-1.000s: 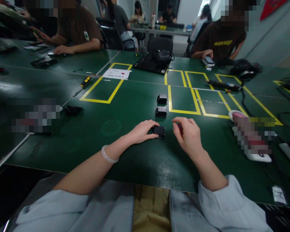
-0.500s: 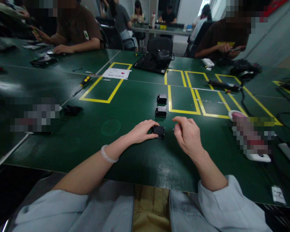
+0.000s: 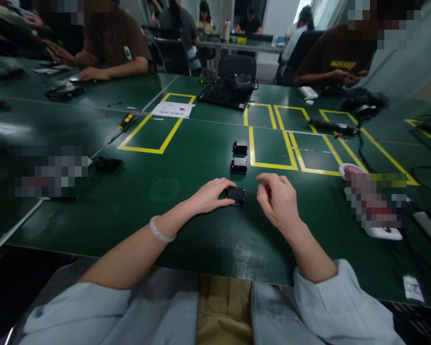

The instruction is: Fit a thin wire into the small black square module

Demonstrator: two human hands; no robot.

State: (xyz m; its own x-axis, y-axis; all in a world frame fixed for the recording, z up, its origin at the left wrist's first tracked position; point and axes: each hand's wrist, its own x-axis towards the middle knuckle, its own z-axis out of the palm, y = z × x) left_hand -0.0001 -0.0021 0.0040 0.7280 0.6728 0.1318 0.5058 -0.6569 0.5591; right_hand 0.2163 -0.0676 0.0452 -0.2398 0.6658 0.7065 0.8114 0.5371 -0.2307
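Note:
My left hand (image 3: 211, 195) pinches a small black block (image 3: 236, 194) against the green table (image 3: 187, 225), thumb and fingers on its left side. My right hand (image 3: 278, 199) is closed around a thin tool with a red handle (image 3: 268, 189); its dark tip points left at the block's right side. Two more small black blocks (image 3: 239, 166) (image 3: 240, 146) lie in a row just beyond, by a yellow taped rectangle (image 3: 271, 151).
A yellow-handled screwdriver (image 3: 126, 121) and a white paper (image 3: 173, 109) lie at the far left. A black tray (image 3: 228, 93) sits at the back. Cables and a dark tool (image 3: 334, 126) lie to the right. Other people sit around the table's far side.
My hands have barely moved; the right hand has shifted slightly. The person at the back right has changed posture, hands now together.

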